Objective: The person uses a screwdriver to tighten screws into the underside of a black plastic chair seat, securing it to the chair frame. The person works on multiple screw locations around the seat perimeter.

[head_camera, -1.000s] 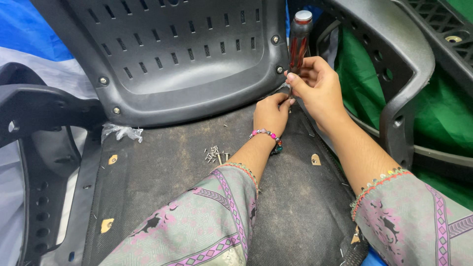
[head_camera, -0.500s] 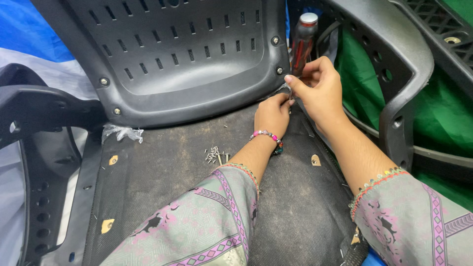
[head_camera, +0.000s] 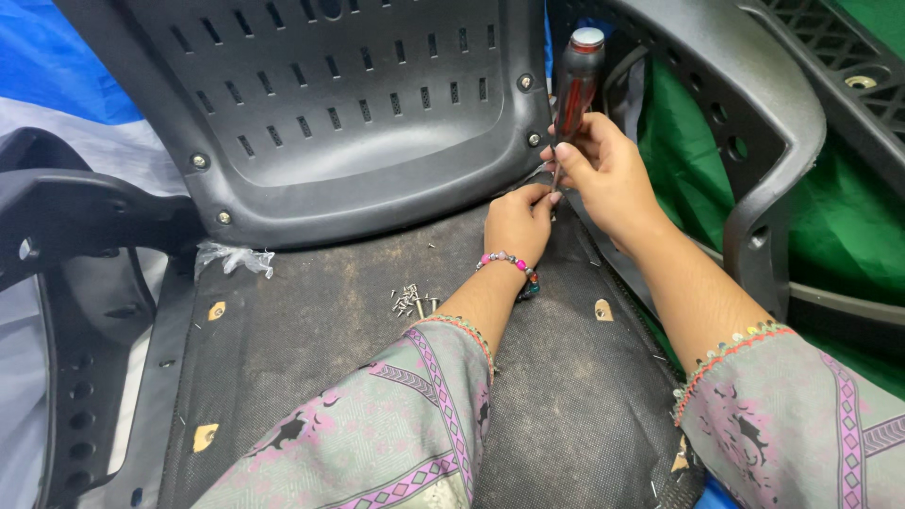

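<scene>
My right hand (head_camera: 603, 174) grips a screwdriver (head_camera: 577, 75) with a dark red handle and a white cap, held upright with its shaft pointing down at the lower right corner of a black slotted plastic chair back (head_camera: 349, 113). My left hand (head_camera: 517, 221) rests on the dark fabric seat underside (head_camera: 330, 320), its fingers pinched at the screwdriver's tip; what they hold is hidden. A beaded bracelet sits on my left wrist.
A small heap of loose screws (head_camera: 410, 300) lies on the fabric near my left forearm. A black armrest frame (head_camera: 754, 151) curves at the right over green cloth (head_camera: 848, 236). Another black chair part (head_camera: 66, 217) lies left on blue sheeting. A scrap of clear plastic (head_camera: 231, 256) sits by the back's edge.
My right hand has shifted slightly on the screwdriver handle, and the view has moved a little. My left hand stays at the tip.
</scene>
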